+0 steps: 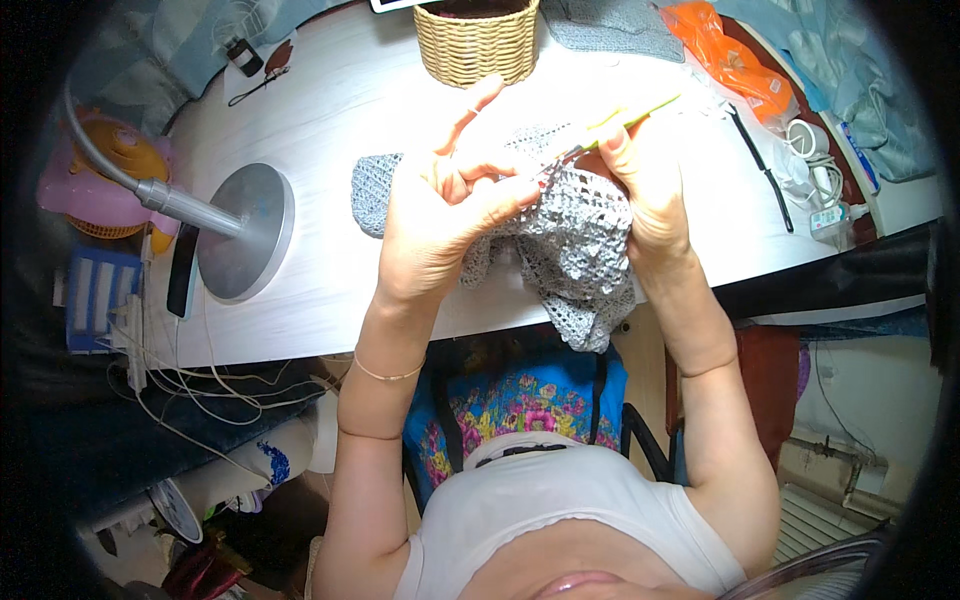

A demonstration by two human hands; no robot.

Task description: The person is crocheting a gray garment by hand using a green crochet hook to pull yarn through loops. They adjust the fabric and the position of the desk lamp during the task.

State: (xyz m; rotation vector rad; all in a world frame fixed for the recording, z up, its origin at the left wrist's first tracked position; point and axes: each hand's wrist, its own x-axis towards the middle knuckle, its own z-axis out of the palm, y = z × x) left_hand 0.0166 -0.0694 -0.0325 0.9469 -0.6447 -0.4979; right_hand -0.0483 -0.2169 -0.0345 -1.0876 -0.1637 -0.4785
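Note:
A grey crocheted piece [581, 232] hangs from my two hands over the table's near edge. My left hand [457, 195] pinches its upper edge between thumb and a finger, with the index finger raised. In my right hand [645, 180] is a crochet hook with a yellow-green handle [637, 111]; its metal tip meets the stitches near my left thumb. The fingers of my right hand also lie against the work's right side. Another part of grey knitwork [373, 196] rests on the table left of my left hand. Glare washes out the area behind my hands.
A wicker basket [476, 41] stands at the back, beside folded grey fabric [615, 30]. A lamp base [247, 232] and a phone [182, 270] are at left. An orange plastic bag [727, 60], a black strip [761, 169] and a small bottle [831, 221] lie at right.

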